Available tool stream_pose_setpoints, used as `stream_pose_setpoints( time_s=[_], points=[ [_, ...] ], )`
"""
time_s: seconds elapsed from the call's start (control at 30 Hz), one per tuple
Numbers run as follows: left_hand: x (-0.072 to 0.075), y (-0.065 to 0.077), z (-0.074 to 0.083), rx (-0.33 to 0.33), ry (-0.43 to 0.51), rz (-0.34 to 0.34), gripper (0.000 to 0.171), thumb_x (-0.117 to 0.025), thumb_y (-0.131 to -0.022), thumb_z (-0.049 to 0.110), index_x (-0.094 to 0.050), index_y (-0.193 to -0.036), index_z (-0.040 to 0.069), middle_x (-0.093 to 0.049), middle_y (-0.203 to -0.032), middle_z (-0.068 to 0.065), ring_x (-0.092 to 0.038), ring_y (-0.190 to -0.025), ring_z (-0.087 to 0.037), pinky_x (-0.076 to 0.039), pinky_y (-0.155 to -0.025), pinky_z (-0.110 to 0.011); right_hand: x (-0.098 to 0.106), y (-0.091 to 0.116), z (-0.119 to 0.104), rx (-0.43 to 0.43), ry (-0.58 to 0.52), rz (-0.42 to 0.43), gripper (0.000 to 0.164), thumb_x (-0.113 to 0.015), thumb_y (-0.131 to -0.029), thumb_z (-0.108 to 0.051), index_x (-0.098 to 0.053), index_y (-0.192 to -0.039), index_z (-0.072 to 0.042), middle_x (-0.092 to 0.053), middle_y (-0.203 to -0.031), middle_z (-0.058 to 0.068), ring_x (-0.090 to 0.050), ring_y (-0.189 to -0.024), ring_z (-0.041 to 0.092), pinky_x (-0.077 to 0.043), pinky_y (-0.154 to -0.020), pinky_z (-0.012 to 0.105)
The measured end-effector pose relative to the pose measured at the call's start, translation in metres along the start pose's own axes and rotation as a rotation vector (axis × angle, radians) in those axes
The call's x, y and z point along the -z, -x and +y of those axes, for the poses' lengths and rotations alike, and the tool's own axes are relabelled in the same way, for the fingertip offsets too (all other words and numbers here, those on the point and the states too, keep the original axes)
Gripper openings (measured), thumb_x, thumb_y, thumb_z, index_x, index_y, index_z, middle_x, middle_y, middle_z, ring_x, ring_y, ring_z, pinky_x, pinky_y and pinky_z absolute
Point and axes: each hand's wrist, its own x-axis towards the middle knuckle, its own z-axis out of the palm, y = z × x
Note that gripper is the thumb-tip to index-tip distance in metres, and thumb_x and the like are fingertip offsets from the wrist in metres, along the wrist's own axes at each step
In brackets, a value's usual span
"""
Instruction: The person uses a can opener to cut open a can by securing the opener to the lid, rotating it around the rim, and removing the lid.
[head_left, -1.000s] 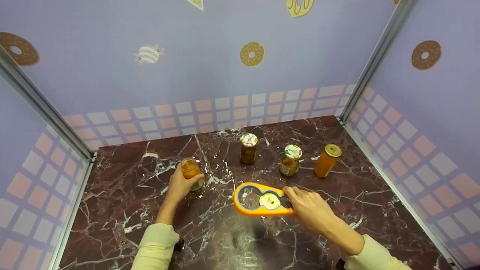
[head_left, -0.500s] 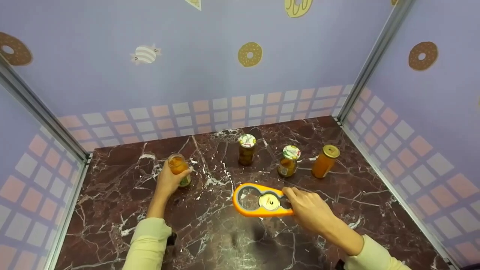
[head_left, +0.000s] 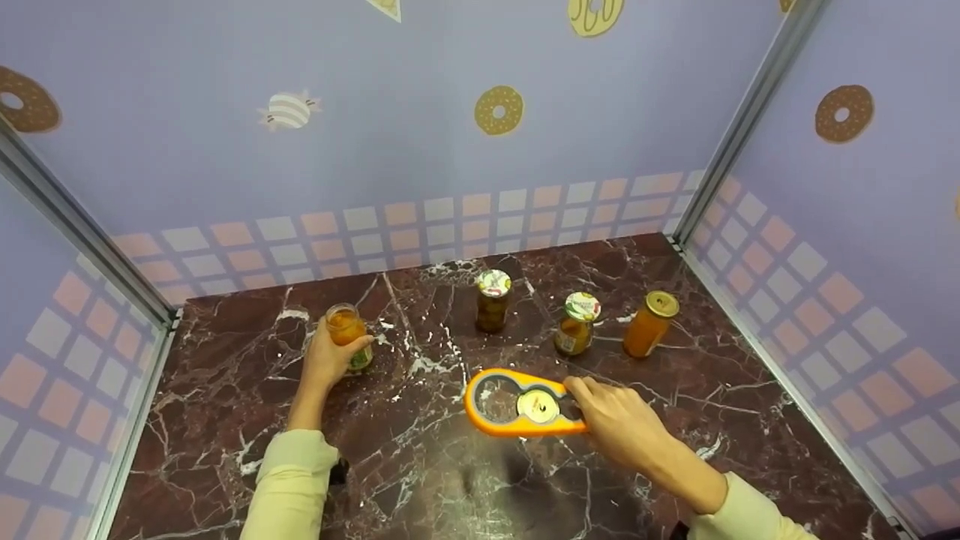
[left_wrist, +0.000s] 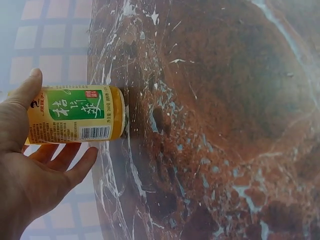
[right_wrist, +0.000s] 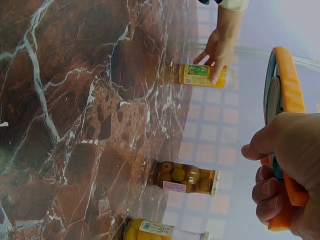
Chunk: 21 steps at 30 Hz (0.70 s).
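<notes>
My left hand [head_left: 324, 361] grips an uncapped glass jar [head_left: 346, 325] of orange contents at the left of the table, thumb across its near side. In the left wrist view the jar's green and yellow label [left_wrist: 75, 105] faces the camera; the thumb lies along one side, and some lower fingers stand a little off the glass. The jar's base seems to touch the table. My right hand [head_left: 622, 420] holds an orange and grey jar opener [head_left: 525, 430] by its handle above the table. A gold lid [head_left: 538, 406] sits in the opener's smaller ring.
Toward the back stand a lidded jar of dark round fruit [head_left: 492, 311], a lidded jar of yellow fruit [head_left: 574, 335] and a taller orange jar [head_left: 649, 324] with a gold lid. Patterned walls enclose the dark marbled table [head_left: 420, 480] at the back and sides.
The left hand has carried the uncapped jar leftward, away from the opener, with the motion slowing. The right hand, jar opener and lid have stayed nearly still.
</notes>
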Motion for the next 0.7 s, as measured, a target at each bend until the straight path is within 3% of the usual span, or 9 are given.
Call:
stream_pose_setpoints(
  time_s=[0.4,0.7],
  points=[
    [0.007,-0.007,-0.008,0.009,-0.011,0.069,0.073,-0.077,-0.075,0.037,-0.041,-0.126,0.000,-0.057,-0.110,-0.024,-0.054,-0.100,-0.040,-0.041,-0.089,-0.051,0.002,0.002,0.002,-0.009,0.005,-0.020,0.062,-0.076,-0.058,-0.007,-0.048,-0.113,-0.014,-0.052,-0.079,-0.003,-0.054,-0.058,0.019,-0.045,-0.046,0.035],
    [0.007,-0.011,-0.009,0.023,0.006,0.101,0.071,-0.078,-0.074,0.034,-0.042,-0.126,0.001,-0.056,-0.113,-0.023,-0.052,-0.104,-0.040,-0.038,-0.092,-0.052,0.001,0.002,0.001,-0.020,0.006,-0.016,0.061,-0.076,-0.058,-0.007,-0.049,-0.112,-0.015,-0.052,-0.078,-0.003,-0.054,-0.058,0.019,-0.045,-0.046,0.036]
  ],
)
